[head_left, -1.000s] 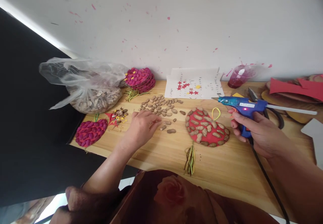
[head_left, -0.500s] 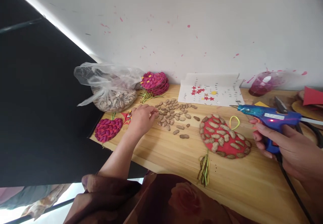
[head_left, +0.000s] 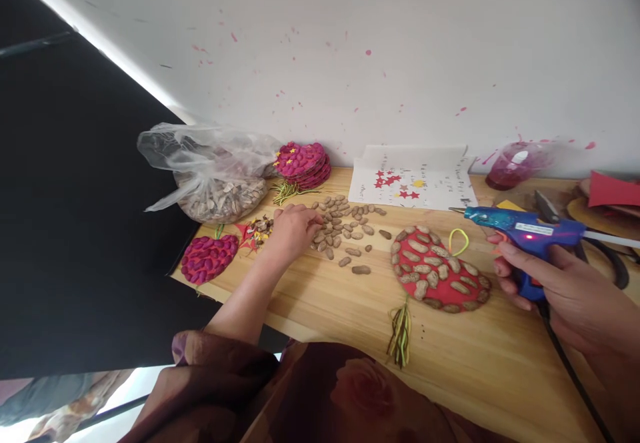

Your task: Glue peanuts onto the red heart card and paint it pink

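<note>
My left hand [head_left: 296, 233] is at the left side of a pile of peanuts [head_left: 340, 220], its fingers bent and drawn together. Whatever is between those fingertips is hidden. At the right, my right hand [head_left: 555, 276] grips a blue glue gun [head_left: 530, 226] whose red light is lit and whose nozzle points left. Between the hands lies a red disc [head_left: 457, 294] with peanuts all over its face and rim. A yellow loop [head_left: 459, 242] sticks out at its top, and a green and brown yarn tassel [head_left: 400, 336] hangs from its lower left.
Behind are a plastic bag of peanuts [head_left: 225, 200], stacked magenta discs [head_left: 303, 163], a paper sheet [head_left: 450, 190] with small stars, and a cup of dark pink liquid [head_left: 510, 166]. One magenta piece [head_left: 210, 258] lies left. Black-handled scissors [head_left: 613, 263] and the gun's cord [head_left: 565, 350] are right.
My left hand has moved a little right, further along the edge of the peanut pile, uncovering scraps on its left. My right hand still holds the glue gun. The view has shifted slightly.
</note>
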The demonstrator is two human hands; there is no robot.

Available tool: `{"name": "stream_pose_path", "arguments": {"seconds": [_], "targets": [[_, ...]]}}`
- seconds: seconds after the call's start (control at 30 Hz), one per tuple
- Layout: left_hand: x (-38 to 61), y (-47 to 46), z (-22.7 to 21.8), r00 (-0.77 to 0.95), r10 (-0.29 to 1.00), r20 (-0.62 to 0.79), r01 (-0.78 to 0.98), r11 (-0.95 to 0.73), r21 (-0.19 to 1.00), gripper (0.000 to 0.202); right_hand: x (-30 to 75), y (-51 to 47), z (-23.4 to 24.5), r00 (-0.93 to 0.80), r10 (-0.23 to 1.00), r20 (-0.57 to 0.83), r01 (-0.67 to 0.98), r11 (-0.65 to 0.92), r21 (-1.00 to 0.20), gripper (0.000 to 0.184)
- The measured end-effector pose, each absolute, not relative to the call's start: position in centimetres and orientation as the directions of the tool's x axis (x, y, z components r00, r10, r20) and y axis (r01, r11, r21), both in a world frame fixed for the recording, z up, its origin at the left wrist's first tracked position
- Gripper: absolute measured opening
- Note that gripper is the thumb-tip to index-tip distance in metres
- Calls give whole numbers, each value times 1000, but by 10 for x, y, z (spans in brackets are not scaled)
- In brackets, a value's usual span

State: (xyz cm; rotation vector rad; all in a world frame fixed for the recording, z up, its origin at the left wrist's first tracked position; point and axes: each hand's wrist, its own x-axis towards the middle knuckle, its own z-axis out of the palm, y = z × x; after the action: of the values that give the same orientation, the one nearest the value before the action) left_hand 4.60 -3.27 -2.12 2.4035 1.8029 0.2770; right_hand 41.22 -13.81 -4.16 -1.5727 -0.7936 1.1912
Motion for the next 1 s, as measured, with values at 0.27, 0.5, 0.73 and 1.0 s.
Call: {"name": "stream_pose_path", "arguments": {"seconds": [0.27,0.5,0.73,1.0], "targets": [[46,-30,-17,263,959,108,944,-279,177,20,414,-139,-42,297,895,-332,-60,-329,-942,53],[55,-17,-18,314,947,68,934,-321,159,18,413,-139,-40,314,888,-336,-70,-332,-941,54],[58,-14,-19,332,942,45,934,-335,127,17,408,-138,-35,320,877,-358,-91,-347,-933,50],[55,-23,-15,405,895,188,886,-435,159,12,403,-140,-26,283,895,-345,-140,-317,-938,49]]}}
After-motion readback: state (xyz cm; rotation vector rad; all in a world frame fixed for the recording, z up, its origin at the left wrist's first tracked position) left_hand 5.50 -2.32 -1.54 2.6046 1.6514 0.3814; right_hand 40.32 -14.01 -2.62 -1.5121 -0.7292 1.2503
